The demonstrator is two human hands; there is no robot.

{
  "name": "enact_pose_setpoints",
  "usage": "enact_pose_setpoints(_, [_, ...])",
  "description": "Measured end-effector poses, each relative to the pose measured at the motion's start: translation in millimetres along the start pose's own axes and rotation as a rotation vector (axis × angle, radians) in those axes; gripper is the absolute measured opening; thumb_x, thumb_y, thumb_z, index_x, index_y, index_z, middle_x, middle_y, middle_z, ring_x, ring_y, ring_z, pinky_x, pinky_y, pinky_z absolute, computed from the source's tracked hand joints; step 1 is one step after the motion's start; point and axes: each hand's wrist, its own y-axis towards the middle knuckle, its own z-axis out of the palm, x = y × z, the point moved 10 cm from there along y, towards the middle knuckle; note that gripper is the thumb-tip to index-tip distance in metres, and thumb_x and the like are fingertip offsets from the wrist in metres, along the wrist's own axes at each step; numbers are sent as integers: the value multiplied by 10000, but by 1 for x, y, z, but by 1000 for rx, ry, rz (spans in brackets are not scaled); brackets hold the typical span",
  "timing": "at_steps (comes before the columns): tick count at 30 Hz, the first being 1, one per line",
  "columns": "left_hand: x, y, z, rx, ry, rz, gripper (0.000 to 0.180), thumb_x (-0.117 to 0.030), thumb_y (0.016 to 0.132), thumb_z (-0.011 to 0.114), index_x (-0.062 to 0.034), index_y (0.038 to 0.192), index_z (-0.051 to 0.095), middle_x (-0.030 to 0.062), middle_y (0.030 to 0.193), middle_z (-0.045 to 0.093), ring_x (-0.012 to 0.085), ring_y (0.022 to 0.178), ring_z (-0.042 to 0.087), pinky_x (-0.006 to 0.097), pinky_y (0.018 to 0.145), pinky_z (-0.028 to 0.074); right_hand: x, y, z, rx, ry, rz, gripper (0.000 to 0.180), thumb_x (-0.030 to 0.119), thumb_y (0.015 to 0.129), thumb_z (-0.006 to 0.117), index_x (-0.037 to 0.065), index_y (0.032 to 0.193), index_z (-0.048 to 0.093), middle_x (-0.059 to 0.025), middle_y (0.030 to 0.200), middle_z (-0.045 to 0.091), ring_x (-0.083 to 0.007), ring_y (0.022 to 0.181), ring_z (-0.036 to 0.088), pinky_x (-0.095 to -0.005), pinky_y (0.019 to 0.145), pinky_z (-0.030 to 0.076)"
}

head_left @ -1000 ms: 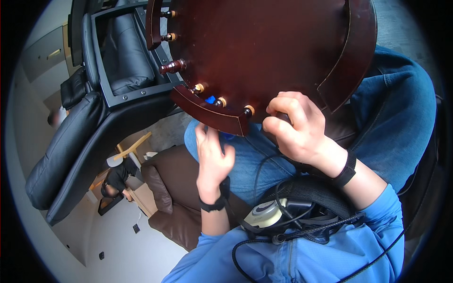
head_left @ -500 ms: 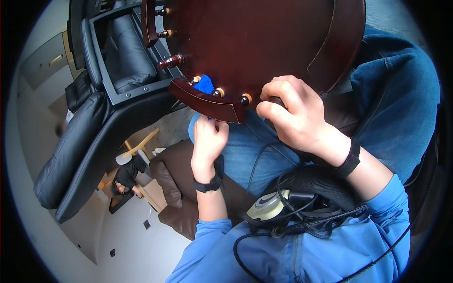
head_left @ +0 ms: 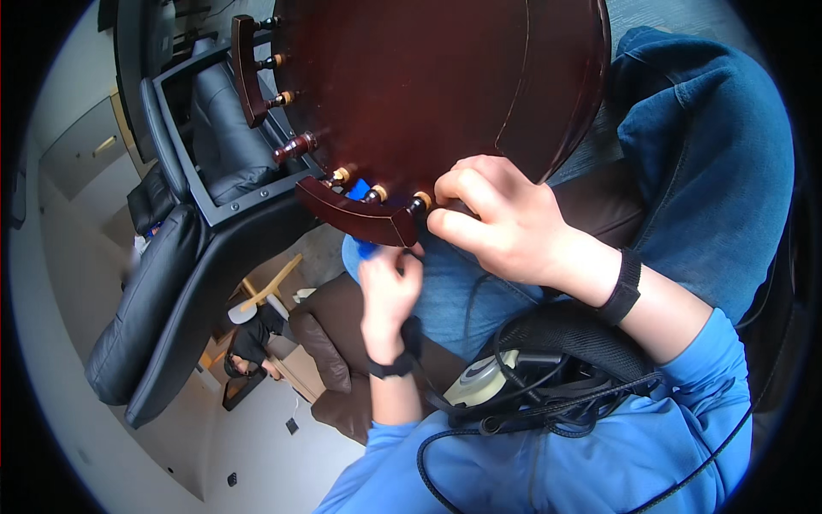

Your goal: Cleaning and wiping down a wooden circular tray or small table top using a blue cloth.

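Note:
A large round dark-red wooden top (head_left: pixel 411 86) tilts before me. Short turned spindles carry a curved wooden rail (head_left: pixel 355 216) along its near-left edge. Below that rail my left hand (head_left: pixel 390 283) is closed on a blue cloth (head_left: pixel 366 248), part of which shows through between the spindles. My right hand (head_left: pixel 501 218) has its fingers curled round a dark part at the near rim of the top, just right of the last spindle; the fingers hide most of that part.
A second curved rail (head_left: pixel 247 73) and a turned post (head_left: pixel 295 147) stick out at the left edge. Beyond is a black padded chair (head_left: pixel 197 291). A brown leather seat (head_left: pixel 330 343) lies lower left. Farther off, a person in black (head_left: pixel 253 343) sits. Dark cords (head_left: pixel 548 411) cross my lap.
The wooden top has shifted left and turned slightly, its rail now lower and farther left. My right hand moved left with it. My left hand moved slightly down, blurred at the fingertips.

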Motion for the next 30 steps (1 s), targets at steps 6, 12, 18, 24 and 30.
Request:
enact_pose_setpoints(6, [-13,9,-6,-120,-83,96,125,-32,745,568,-33,830,659,137,698,636,287,595,624,341,581,481,-2,0,-3,-22,-56,-33,182,173,675,643,158,843,574,9,881,522,-142,836,578,-254,597,492])
enact_pose_setpoints(12, [13,25,-16,-97,-15,70,112,-73,772,578,-28,817,671,151,642,608,303,556,603,359,521,455,-1,2,-5,-53,-39,-46,167,165,682,633,159,841,580,8,877,522,-142,821,573,-252,573,488])
enact_pose_setpoints(18, [2,2,-3,-78,-42,35,108,-84,761,618,-66,840,689,121,634,612,252,526,587,348,517,442,0,1,0,-76,-57,-56,162,181,672,637,161,817,567,15,866,521,-141,817,577,-246,581,488])
enact_pose_setpoints(24, [3,6,5,-100,12,26,106,-99,771,642,-38,852,675,141,682,635,286,564,604,353,536,455,-4,0,-2,-10,-6,0,194,112,621,642,121,812,608,-40,871,565,-220,794,610,-315,647,510])
enact_pose_setpoints(30, [10,13,-10,-112,-87,-9,79,-71,809,602,-32,813,670,139,674,628,253,523,592,343,499,424,3,0,-3,-58,-76,-76,180,176,653,648,157,816,574,8,872,535,-138,826,579,-247,547,485])
